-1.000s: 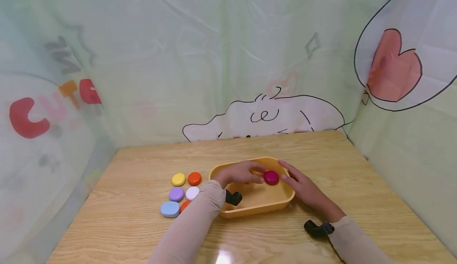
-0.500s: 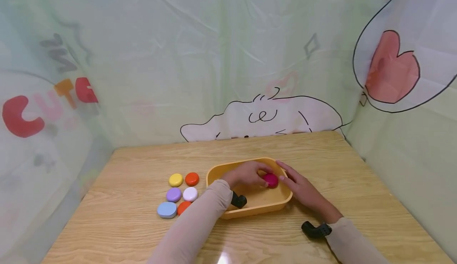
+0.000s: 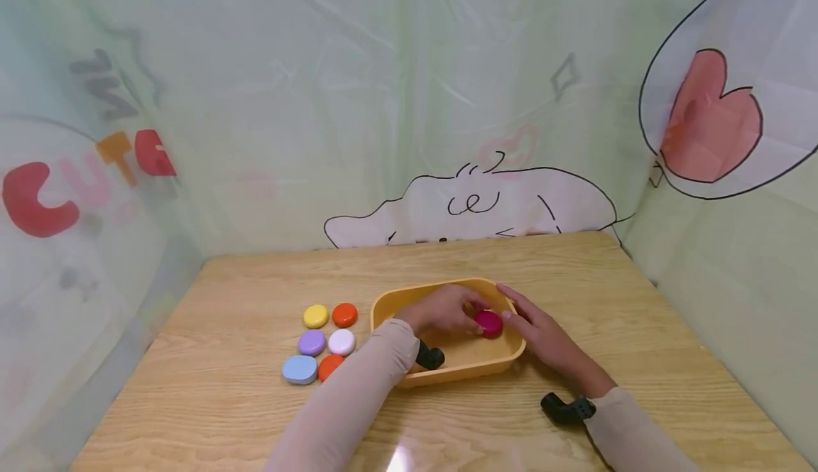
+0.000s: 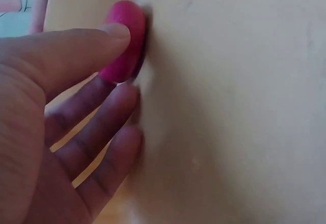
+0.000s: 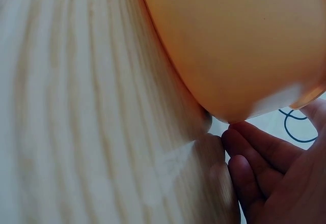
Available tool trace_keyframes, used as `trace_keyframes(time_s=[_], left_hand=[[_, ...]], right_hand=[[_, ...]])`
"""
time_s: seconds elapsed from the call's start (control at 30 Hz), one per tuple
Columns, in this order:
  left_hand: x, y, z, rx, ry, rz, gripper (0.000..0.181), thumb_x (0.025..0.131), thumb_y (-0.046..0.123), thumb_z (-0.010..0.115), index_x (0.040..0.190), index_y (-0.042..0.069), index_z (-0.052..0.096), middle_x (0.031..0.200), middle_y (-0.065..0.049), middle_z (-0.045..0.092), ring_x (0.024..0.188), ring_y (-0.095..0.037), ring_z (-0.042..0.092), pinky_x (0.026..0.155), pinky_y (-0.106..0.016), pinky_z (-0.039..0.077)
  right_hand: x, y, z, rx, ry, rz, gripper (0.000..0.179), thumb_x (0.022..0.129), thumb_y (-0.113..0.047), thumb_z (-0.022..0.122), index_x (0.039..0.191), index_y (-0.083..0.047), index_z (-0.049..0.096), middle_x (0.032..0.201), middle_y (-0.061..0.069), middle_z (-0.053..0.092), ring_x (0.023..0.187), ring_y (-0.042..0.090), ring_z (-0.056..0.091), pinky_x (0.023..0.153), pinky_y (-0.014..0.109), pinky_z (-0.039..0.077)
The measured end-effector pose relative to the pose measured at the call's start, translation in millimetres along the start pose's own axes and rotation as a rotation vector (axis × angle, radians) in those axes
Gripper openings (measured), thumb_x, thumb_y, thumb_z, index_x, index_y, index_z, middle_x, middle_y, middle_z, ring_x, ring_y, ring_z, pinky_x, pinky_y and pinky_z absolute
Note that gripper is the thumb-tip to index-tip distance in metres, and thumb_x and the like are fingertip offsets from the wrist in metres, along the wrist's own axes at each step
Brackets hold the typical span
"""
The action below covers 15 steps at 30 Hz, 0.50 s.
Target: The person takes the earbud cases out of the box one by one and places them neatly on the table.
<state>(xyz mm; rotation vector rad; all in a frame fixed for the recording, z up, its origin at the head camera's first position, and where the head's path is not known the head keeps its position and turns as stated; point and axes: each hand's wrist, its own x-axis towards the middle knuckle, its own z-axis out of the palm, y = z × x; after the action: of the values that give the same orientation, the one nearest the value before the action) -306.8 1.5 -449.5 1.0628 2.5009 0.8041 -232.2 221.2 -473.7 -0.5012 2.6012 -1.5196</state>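
Observation:
A glossy magenta disc (image 3: 490,324) with rounded edges is at the right end inside a yellow-orange tub (image 3: 456,372). My left hand (image 3: 447,309) reaches into the tub and pinches the disc. In the left wrist view, the thumb lies across the face of the disc (image 4: 122,12), with the other fingers below and behind it, close to the tub floor. At the tub's right end, my right hand (image 3: 546,337) holds the rim. Its thumb is over the edge, and in the right wrist view its fingers (image 5: 265,158) are against the outside of the tub wall (image 5: 229,40).
Left of the tub, on the wooden table (image 3: 255,287), lie a yellow disc (image 3: 316,316), an orange-red disc (image 3: 345,314), a purple disc (image 3: 312,343), a white disc (image 3: 341,342) and a blue oval piece (image 3: 300,370). My left sleeve partly covers another orange-red disc (image 3: 329,367). Printed curtains surround the table.
My left hand has moved slightly right and closed its fingers on the magenta disc, which has shifted a little toward the tub's right end. The right hand has stayed at the rim.

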Motion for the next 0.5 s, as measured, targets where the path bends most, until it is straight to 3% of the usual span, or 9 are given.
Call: trace_keyframes(time_s=[0.17, 0.37, 0.5], left_hand=[[6.2, 0.4, 0.9, 0.12, -0.045, 0.059, 0.043, 0.086, 0.037, 0.08, 0.125, 0.019, 0.071, 0.102, 0.012, 0.059, 0.092, -0.004, 0.054, 0.078, -0.014, 0.046], [5.3, 1.7, 1.0, 0.056, -0.052, 0.021, 0.044, 0.084, 0.035, 0.082, 0.122, 0.016, 0.07, 0.103, 0.012, 0.061, 0.092, -0.004, 0.056, 0.08, -0.014, 0.046], [2.1, 0.7, 0.2, -0.038, -0.046, -0.009, 0.039, 0.085, 0.028, 0.082, 0.119, 0.013, 0.067, 0.102, 0.01, 0.063, 0.091, -0.005, 0.058, 0.08, -0.016, 0.048]], right_hand=[[1.2, -0.9, -2.0, -0.015, 0.005, -0.008, 0.059, 0.107, -0.036, 0.047, 0.16, -0.024, 0.026, 0.163, 0.015, 0.023, 0.147, 0.046, 0.021, 0.11, 0.062, 0.026], [1.3, -0.6, -2.0, -0.016, 0.004, -0.005, 0.059, 0.107, -0.036, 0.047, 0.16, -0.023, 0.026, 0.164, 0.015, 0.022, 0.147, 0.046, 0.021, 0.11, 0.061, 0.026], [1.2, -0.1, -0.5, -0.007, 0.0, -0.008, 0.059, 0.107, -0.037, 0.048, 0.16, -0.023, 0.025, 0.163, 0.015, 0.022, 0.147, 0.045, 0.022, 0.108, 0.057, 0.031]])
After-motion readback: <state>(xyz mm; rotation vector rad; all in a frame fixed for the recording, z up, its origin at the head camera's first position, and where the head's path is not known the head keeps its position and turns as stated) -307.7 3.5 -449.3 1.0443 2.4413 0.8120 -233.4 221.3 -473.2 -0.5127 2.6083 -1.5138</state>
